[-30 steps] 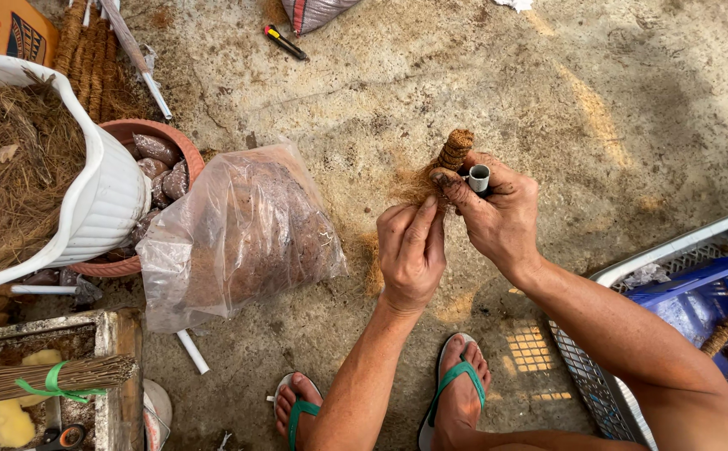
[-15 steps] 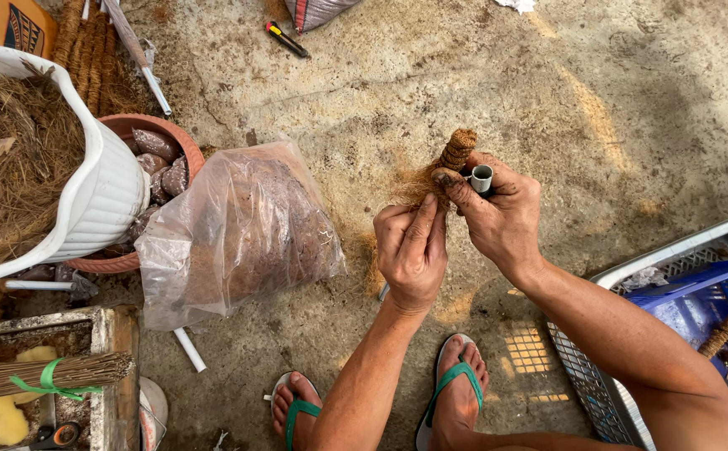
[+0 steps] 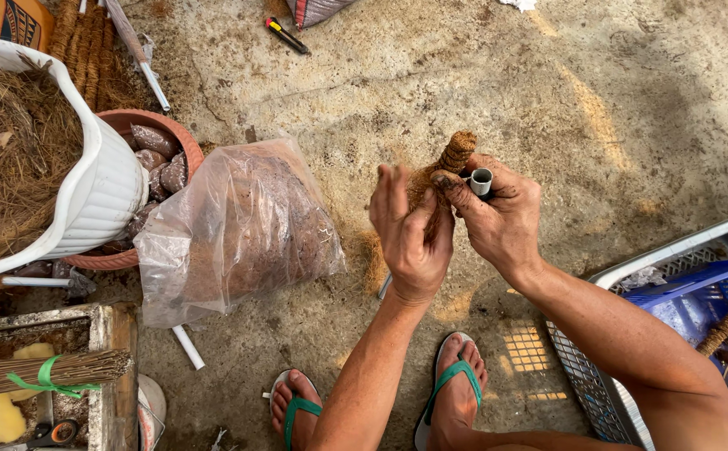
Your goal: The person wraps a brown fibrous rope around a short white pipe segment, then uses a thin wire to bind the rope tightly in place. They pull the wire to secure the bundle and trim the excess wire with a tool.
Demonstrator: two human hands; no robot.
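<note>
Concrete floor (image 3: 547,100), dusty, fibre scattered. Head view: right hand (image 3: 497,219) grips grey pipe (image 3: 481,180) wrapped in coir rope (image 3: 457,152), steadying it mid-air; left hand (image 3: 410,238) pinches loose fibre against it, fingers partly spread. Plastic bag (image 3: 238,230) lies near, within reach.

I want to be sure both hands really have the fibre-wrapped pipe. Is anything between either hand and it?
Nothing visible. The right hand grips the grey pipe directly, and the left hand presses on the brown coir fibre wrapped around it.
</note>
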